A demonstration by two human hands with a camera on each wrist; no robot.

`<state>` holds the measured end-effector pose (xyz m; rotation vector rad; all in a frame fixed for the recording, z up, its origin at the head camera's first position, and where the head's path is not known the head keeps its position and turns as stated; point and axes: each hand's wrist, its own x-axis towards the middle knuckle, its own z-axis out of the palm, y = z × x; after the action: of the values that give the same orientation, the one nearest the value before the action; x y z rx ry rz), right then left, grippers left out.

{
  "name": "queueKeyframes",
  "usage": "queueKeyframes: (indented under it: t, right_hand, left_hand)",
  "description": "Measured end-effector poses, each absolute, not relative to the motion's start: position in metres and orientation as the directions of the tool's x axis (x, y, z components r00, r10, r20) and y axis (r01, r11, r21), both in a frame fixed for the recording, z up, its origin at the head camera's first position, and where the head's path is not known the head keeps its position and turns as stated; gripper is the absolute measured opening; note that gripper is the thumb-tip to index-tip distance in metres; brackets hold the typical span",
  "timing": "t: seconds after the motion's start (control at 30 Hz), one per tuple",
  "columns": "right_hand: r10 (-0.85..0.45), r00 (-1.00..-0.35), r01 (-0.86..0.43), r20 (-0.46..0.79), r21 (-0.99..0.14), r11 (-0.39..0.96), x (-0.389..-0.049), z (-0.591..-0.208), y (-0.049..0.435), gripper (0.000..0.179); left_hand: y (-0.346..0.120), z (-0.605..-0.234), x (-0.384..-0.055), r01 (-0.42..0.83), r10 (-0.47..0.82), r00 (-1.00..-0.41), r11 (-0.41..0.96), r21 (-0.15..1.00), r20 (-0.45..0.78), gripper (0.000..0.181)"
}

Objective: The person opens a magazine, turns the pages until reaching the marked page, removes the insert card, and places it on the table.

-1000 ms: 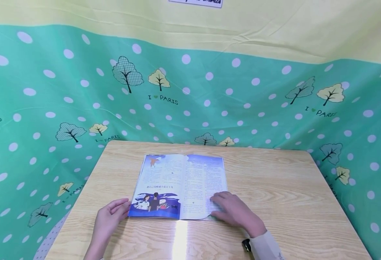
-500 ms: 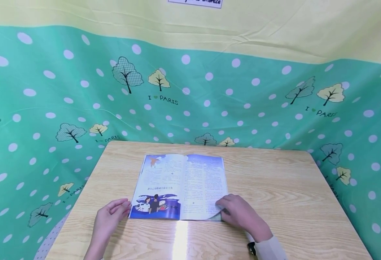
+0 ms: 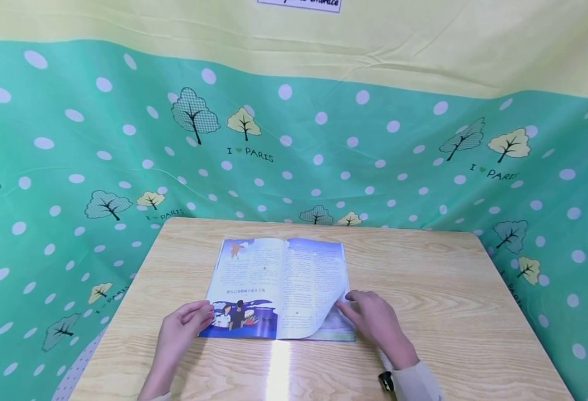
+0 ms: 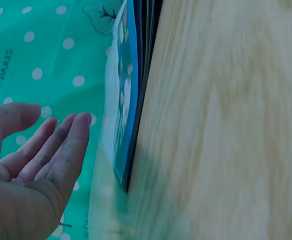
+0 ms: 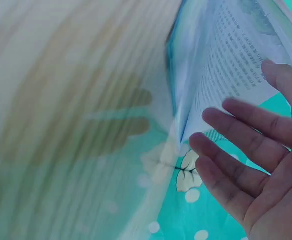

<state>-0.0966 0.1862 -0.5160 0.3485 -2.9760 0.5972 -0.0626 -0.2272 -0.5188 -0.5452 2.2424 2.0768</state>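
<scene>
An open magazine [image 3: 299,284] lies on the table, with a picture at the lower left and columns of text. The lower corner of its right page [image 3: 326,312] curls up, showing the page underneath. My right hand [image 3: 374,320] is at that raised corner, thumb and forefinger close to the paper; in the right wrist view its fingers [image 5: 236,165] are spread and loosely bent, with the thumb against the page's edge. My left hand [image 3: 181,328] is at the magazine's lower left edge. The left wrist view shows its fingers [image 4: 61,155] extended, thumb apart, nothing between them.
The wooden table [image 3: 439,295] extends on both sides of the magazine. A green dotted curtain [image 3: 324,145] hangs around the back and sides. A bright strip of light [image 3: 278,370] reflects off the table in front. A dark object [image 3: 386,381] shows at the right wrist.
The right page's lower corner has risen and curled toward the upper left, baring more of the page below. My right hand has shifted slightly right. My left hand has moved onto the left page's edge.
</scene>
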Motion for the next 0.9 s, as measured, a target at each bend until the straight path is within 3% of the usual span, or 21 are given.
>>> queueKeyframes:
  t: [0.23,0.43,0.9]
  right_hand:
    - [-0.321,-0.922,-0.386,0.218,-0.418,0.823,-0.101,-0.516,0.176,0.034]
    - [-0.472,-0.839,-0.544,0.273,-0.383,0.746,-0.103,-0.513,0.166,0.043]
    - [-0.567,-0.79,-0.613,0.233,-0.337,0.715,-0.1,-0.511,0.142,0.051]
  left_hand:
    - [-0.198,-0.517,-0.072,-0.224,-0.158,-0.963,0.026,0.974,-0.217,0.035]
    - [-0.168,-0.513,-0.081,-0.181,-0.055,-0.982,-0.005,0.983,-0.181,0.037]
    - [-0.125,-0.516,-0.087,-0.184,0.178,-0.97,-0.082,0.979,-0.167,0.039]
